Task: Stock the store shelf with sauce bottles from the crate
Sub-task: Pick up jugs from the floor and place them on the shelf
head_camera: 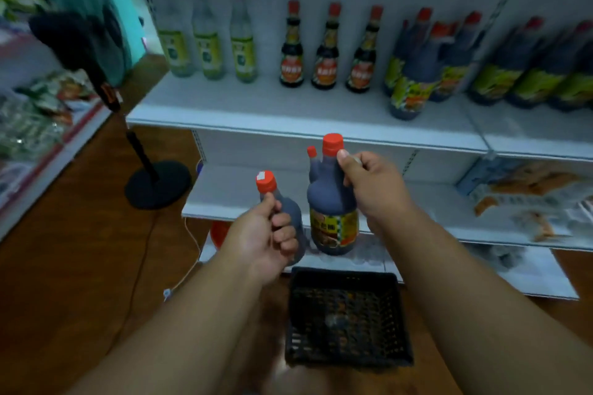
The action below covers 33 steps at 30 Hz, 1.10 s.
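Lifting two dark red-capped plastic sauce bottles above the black mesh crate [348, 317], the left hand [260, 239] grips one [288, 212] by its neck, the right hand [372, 189] the other [332, 202], where either could slip before reaching the white metal shelf [288, 106].

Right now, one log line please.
left hand: grips sauce bottle | right hand: grips labelled bottle | crate: below, looks empty | shelf: not yet stocked

Two bare forearms are seen, entering from about 7 and 5 o'clock. No sleeves, gloves, watch or rings are visible. The left hand [263, 236] and the right hand [372, 184] are uncovered, and short, unpainted nails are shown on the thumbs.
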Tool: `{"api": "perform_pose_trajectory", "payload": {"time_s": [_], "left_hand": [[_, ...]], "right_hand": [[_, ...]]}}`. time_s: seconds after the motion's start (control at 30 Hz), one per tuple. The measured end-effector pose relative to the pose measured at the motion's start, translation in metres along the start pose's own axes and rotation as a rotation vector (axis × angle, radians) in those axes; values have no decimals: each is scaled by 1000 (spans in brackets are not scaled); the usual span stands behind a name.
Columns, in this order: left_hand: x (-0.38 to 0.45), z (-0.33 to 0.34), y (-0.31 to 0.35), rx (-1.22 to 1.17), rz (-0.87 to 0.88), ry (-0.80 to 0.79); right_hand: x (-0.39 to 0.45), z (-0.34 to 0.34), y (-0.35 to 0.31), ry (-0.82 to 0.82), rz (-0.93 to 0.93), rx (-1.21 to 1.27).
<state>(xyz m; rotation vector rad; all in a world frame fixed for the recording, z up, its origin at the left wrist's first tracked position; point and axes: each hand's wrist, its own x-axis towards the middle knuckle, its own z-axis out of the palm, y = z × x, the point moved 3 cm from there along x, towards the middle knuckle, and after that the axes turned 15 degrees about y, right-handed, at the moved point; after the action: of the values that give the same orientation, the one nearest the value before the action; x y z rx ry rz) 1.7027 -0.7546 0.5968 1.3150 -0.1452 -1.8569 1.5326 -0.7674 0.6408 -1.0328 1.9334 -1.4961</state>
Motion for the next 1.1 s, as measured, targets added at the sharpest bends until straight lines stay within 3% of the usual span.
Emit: {"api": "perform_pose_trajectory", "payload": {"time_s": [0.27, 0.5, 0.87, 1.1], "left_hand": [[-28, 39, 13, 183, -39, -166], [-43, 89, -26, 300, -89, -279], [-66, 226, -165, 220, -138, -307], [-84, 304, -195, 187, -195, -386]], "right_hand": [[-17, -58, -24, 243, 169, 273], [-19, -139, -17, 414, 229, 463], [39, -320, 34, 343, 231, 420], [94, -380, 38, 326, 209, 425]]}}
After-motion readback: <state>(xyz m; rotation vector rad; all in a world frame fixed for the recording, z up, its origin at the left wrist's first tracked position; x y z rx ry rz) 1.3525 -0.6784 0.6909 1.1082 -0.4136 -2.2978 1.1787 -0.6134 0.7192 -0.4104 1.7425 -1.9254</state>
